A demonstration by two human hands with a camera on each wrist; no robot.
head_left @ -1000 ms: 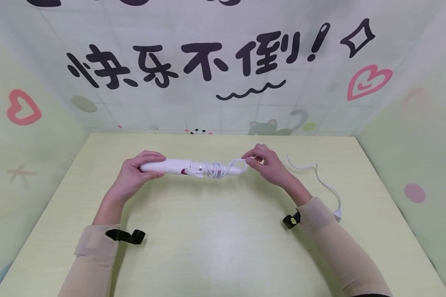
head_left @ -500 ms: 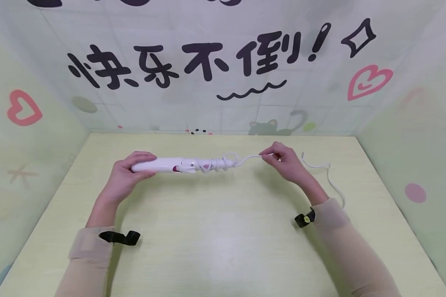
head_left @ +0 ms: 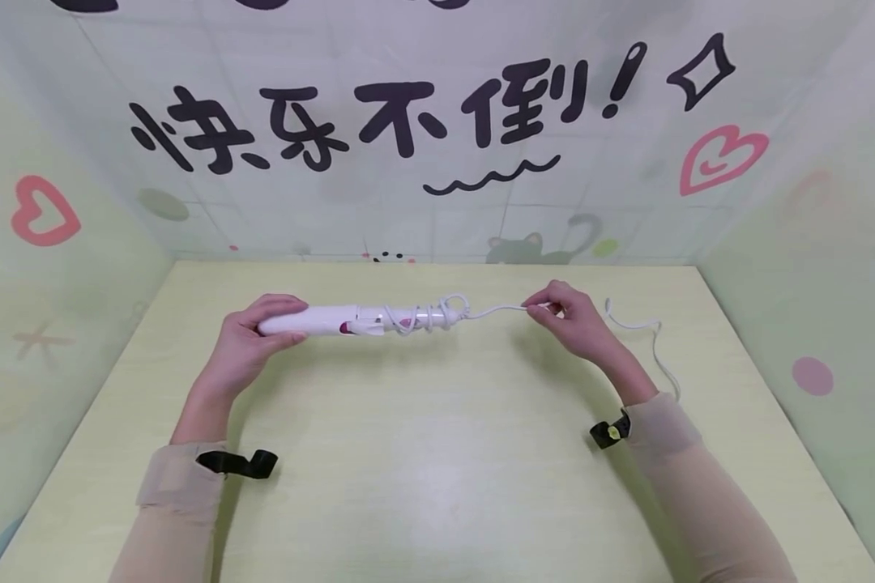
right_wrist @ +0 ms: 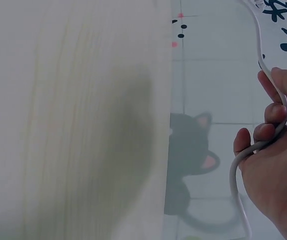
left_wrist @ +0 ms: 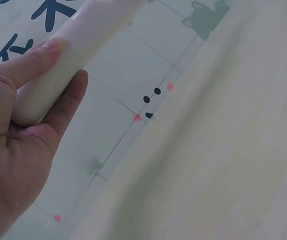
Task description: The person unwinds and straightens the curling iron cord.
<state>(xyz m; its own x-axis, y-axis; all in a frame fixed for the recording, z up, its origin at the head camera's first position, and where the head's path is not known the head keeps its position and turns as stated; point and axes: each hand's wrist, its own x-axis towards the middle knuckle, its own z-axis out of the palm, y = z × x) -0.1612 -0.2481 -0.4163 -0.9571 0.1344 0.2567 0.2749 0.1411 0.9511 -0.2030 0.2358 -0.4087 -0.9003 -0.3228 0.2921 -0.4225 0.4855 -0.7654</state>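
Observation:
A white curling iron (head_left: 321, 321) is held level above the table, with a small magenta-and-white lever near its middle. My left hand (head_left: 244, 344) grips its thick rounded left end; the left wrist view shows thumb and fingers around that white end (left_wrist: 73, 55). Loops of white power cord (head_left: 428, 317) wind around the thinner right part. To the right, my right hand (head_left: 576, 322) pinches the cord, which runs nearly straight from the iron. In the right wrist view the cord (right_wrist: 259, 42) passes through the curled fingers and hangs out below the palm.
The cord's free length (head_left: 656, 344) trails right of the right hand toward the right forearm; its plug is hidden. A pale wooden table (head_left: 423, 453) lies below, enclosed by printed walls (head_left: 379, 219). Black wrist cameras (head_left: 241, 464) sit on both sleeves.
My right hand has moved right, drawing the cord out from the iron's right end. My left hand and the iron have shifted slightly left. The plug has gone out of sight.

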